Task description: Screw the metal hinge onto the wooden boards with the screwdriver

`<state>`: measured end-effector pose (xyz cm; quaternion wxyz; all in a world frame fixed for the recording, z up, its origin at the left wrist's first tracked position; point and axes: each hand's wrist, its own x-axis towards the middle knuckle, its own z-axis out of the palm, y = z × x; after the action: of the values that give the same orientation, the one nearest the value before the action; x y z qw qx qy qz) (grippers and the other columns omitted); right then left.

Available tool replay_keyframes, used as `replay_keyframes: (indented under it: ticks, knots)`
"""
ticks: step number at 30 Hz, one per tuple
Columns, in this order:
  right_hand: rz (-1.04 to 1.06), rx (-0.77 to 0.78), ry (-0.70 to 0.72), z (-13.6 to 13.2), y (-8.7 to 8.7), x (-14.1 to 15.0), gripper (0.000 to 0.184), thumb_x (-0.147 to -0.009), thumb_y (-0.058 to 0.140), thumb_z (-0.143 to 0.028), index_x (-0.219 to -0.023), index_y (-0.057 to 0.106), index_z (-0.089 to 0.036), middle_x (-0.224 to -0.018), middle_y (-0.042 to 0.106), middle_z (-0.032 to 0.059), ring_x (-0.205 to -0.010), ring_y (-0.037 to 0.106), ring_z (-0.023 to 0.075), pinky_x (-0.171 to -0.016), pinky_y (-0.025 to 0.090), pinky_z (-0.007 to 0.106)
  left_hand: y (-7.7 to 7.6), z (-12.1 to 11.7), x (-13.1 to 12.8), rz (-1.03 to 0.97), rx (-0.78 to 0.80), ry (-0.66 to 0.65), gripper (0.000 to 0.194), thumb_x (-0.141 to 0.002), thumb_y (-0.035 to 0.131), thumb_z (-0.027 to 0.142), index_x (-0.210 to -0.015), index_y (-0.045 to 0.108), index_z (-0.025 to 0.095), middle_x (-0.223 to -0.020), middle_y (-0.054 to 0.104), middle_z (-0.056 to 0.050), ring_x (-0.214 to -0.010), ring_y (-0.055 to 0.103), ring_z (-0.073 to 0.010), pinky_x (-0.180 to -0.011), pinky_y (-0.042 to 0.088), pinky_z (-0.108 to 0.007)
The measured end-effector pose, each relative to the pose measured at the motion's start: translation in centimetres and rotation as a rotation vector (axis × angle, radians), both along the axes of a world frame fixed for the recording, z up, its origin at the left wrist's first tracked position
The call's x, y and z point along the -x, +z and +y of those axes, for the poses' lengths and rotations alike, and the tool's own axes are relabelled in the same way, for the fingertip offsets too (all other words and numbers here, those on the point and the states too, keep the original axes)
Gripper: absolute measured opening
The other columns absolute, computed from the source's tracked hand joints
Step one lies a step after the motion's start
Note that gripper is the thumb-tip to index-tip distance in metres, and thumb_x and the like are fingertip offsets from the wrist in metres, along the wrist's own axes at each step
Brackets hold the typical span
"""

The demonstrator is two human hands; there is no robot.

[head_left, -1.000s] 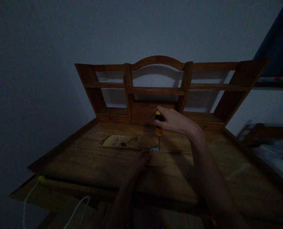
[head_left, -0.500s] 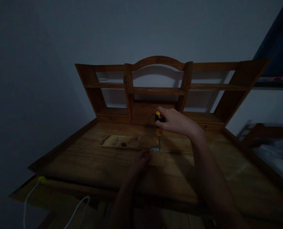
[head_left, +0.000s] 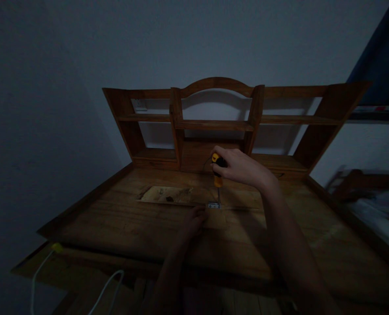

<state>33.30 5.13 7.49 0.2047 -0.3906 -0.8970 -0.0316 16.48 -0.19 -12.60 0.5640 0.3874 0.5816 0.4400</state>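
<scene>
My right hand is closed around the yellow and black handle of a screwdriver. The screwdriver stands nearly upright, its tip on the right end of a small metal hinge. Just left of the hinge, my left hand rests low with curled fingers, pressing the left edge of a small pale wooden board. That board lies flat on the wooden desk. Dim light hides the underside of the left fingers and any screw under the tip.
A rough pale recess with a dark knot lies to the left of the hinge. Behind stands a wooden shelf unit against the wall. A white cable hangs at the front left, and bedding shows at the right.
The screwdriver's handle has turned slightly in my right hand, and its top leans a little further left. My left hand stays in place.
</scene>
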Motion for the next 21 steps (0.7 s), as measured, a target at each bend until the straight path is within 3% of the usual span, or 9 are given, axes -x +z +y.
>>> replay_keyframes:
  ticks: [5, 11, 16, 21]
  knots:
    - [-0.047, -0.064, -0.151, -0.5, 0.1, 0.2, 0.039, -0.092, 0.043, -0.056, -0.104, 0.053, -0.020, -0.091, 0.067, 0.0093, -0.083, 0.063, 0.0255, -0.068, 0.039, 0.031, -0.5, 0.0, 0.1, 0.010, -0.035, -0.006, 0.030, -0.079, 0.065, 0.026, -0.107, 0.063, 0.017, -0.067, 0.059, 0.001, -0.046, 0.044, -0.0065, -0.043, 0.030, -0.017]
    - [-0.012, -0.023, -0.014, -0.5, 0.1, 0.2, 0.022, -0.092, 0.047, -0.038, -0.105, 0.052, -0.021, -0.097, 0.067, 0.0069, -0.088, 0.063, 0.0216, -0.071, 0.040, 0.028, -1.7, 0.6, 0.3, 0.000, -0.047, -0.013, 0.028, -0.078, 0.064, 0.028, -0.105, 0.063, 0.018, -0.079, 0.063, -0.001, -0.050, 0.047, -0.0069, -0.044, 0.032, -0.017]
    - [-0.049, -0.059, -0.143, -0.6, 0.0, 0.2, 0.038, -0.093, 0.043, -0.056, -0.106, 0.053, -0.021, -0.090, 0.068, 0.0083, -0.082, 0.063, 0.0256, -0.069, 0.040, 0.032, -1.7, 0.5, 0.3, -0.001, -0.051, -0.026, 0.033, -0.078, 0.065, 0.032, -0.108, 0.061, 0.019, -0.075, 0.061, -0.001, -0.048, 0.045, -0.0070, -0.042, 0.029, -0.017]
    - [-0.031, -0.022, -0.051, -0.8, 0.3, -0.1, 0.023, -0.091, 0.047, -0.035, -0.107, 0.054, -0.020, -0.101, 0.067, 0.0082, -0.092, 0.063, 0.0241, -0.076, 0.042, 0.031, -1.9, 0.6, 0.4, -0.006, -0.074, -0.044, 0.030, -0.079, 0.063, 0.031, -0.106, 0.060, 0.017, -0.074, 0.060, 0.000, -0.047, 0.044, -0.0064, -0.041, 0.029, -0.017]
